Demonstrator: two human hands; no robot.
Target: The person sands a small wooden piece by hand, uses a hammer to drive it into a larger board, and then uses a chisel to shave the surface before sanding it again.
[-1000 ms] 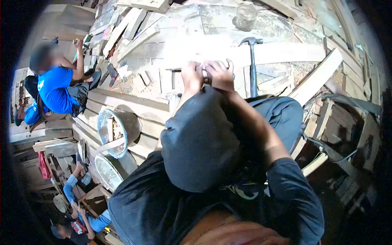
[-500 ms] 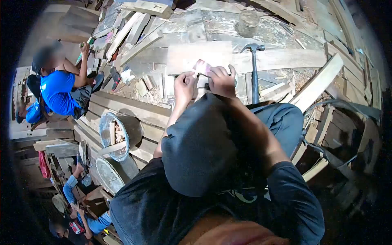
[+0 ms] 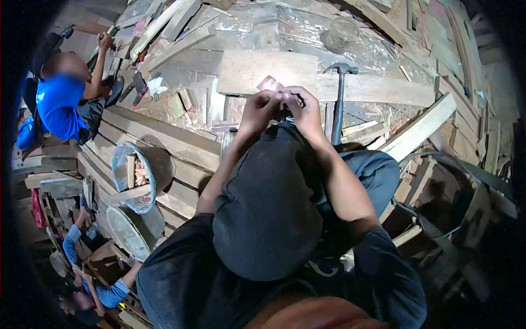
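My left hand (image 3: 256,112) and my right hand (image 3: 304,112) meet in front of my dark cap, thumbs and fingertips pinched together. What they pinch is too small and too covered by the fingers to make out. Just beyond the fingertips shows a small reddish-and-white packet (image 3: 269,83), overlapping a pale flat board (image 3: 241,68). To the right of my right hand, a claw hammer (image 3: 339,101) lies with its head on the wood and its dark handle pointing toward me.
A glass jar (image 3: 342,34) stands at the far side. On my left are a bucket of wood pieces (image 3: 121,164) and another bucket (image 3: 123,233). A person in a blue shirt (image 3: 60,107) sits at left; another person (image 3: 104,293) is lower left. Planks (image 3: 422,129) lie at right.
My hands have come together from slightly apart, the fingertips now meeting. A small dark thing seen between them before is now covered. The whole view has shifted slightly.
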